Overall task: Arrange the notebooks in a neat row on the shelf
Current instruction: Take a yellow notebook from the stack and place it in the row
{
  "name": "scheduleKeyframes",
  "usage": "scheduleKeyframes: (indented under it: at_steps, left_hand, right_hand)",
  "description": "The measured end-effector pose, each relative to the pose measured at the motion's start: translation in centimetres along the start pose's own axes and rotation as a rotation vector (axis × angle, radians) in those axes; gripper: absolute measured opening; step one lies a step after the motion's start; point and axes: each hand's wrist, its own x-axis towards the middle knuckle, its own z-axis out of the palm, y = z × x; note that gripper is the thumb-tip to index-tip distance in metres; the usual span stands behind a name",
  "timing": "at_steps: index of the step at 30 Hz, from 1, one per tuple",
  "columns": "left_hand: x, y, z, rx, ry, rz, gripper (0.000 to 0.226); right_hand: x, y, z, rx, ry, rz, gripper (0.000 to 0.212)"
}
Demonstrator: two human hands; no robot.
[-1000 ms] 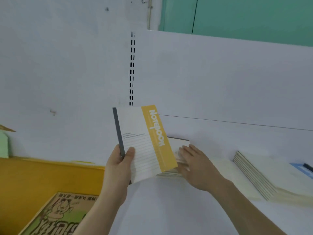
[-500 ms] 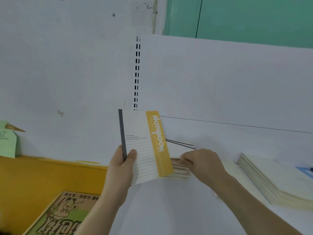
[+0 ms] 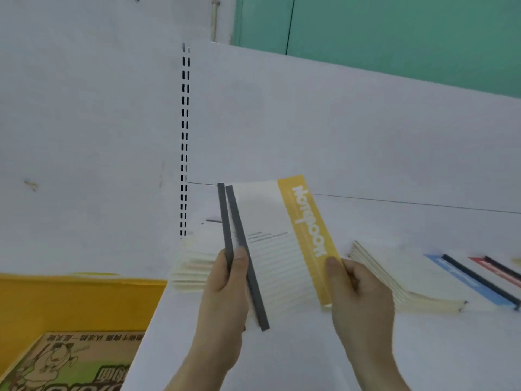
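Head view: left hand [image 3: 222, 289] & right hand [image 3: 358, 294] each pinch notebooks [image 3: 270, 249] by opposite edges; shelf [image 3: 282, 356] below bare.

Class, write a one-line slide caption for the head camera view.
Left hand and right hand hold two yellow-banded notebooks above the white shelf.

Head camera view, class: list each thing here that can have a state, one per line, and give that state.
Left hand: closed on the grey spines of the held notebooks.
Right hand: gripping the yellow edge of the front notebook.
Yellow-banded notebook: closed, held up off the shelf, tilted.
Second notebook: closed, behind the first; only its grey spine shows.
Left stack: lying flat on the shelf.
Right stack: flat, fanned.
Blue notebook: closed, flat.
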Motion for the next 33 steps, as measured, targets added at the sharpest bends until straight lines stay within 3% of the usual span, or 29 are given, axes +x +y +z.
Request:
scheduleKeyframes:
  at_steps: [3,6,8,10,15,21,25,28,33]
  left_hand:
    - [-1.7,-1.2,2.7,-0.027,-0.067,0.023,0.008]
    - [-2.8,-2.5,5.4,-0.005,-0.128,0.032,0.016]
    - [-3.9,-3.2,7.6,0.011,-0.192,0.022,0.015]
    - [-5.4,-3.9,10.3,0.059,-0.259,0.048,0.014]
    - [-8.6,-6.2,18.1,0.193,-0.335,0.099,0.013]
    - [-14.1,-10.8,29.6,0.402,-0.724,-0.063,0.017]
    - [-18.2,-12.9,37.5,0.373,-0.592,0.043,0.019]
    - [-20.1,-15.4,42.7,0.397,-0.529,0.136,0.030]
    - [-19.5,-19.8,50.0,0.412,-0.527,0.206,0.043]
  right_hand:
    - [-1.4,1.5,-1.3,-0.020,0.085,0.024,0.018]
    - [-2.1,2.8,-3.8,0.019,0.112,0.110,0.014]
    - [-1.9,4.0,-6.7,0.017,0.123,0.159,0.021]
    - [-1.4,4.8,-10.2,0.003,0.102,0.187,0.012]
    - [-0.9,7.1,-18.9,-0.003,0.071,0.187,0.016]
    - [1.1,13.2,-31.7,-0.045,0.314,0.223,0.012]
    - [3.2,17.2,-39.0,-0.080,0.344,0.178,0.023]
    - [4.8,20.3,-43.2,-0.220,0.318,0.174,0.053]
    - [8.5,23.7,-49.2,-0.480,0.054,0.136,0.074]
